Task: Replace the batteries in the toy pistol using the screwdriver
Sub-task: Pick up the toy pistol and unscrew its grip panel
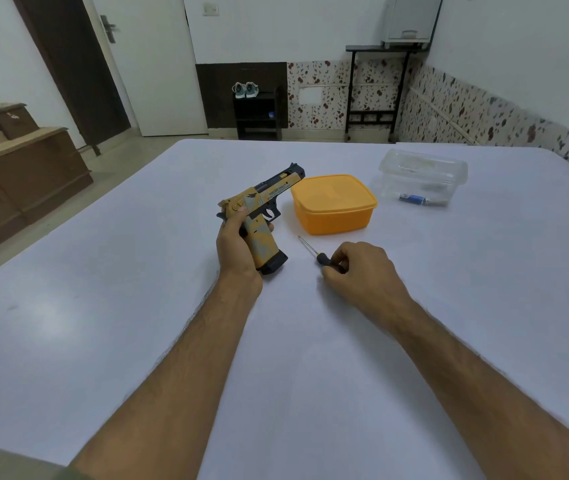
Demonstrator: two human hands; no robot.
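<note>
A tan and black toy pistol (265,199) stands on its black magazine base on the white table (137,306), barrel pointing away to the right. My left hand (238,249) grips its handle from behind. A small screwdriver (314,252) with a thin metal shaft and black handle lies on the table just right of the pistol. My right hand (362,271) has its fingers curled round the handle, tip pointing away to the left. Batteries (416,199) lie inside a clear plastic box (421,176) at the far right.
An orange lidded plastic container (334,204) sits between the pistol and the clear box. Beyond the table's far edge are a dark shoe rack, a black stand and a door. A brown wooden cabinet stands off to the left.
</note>
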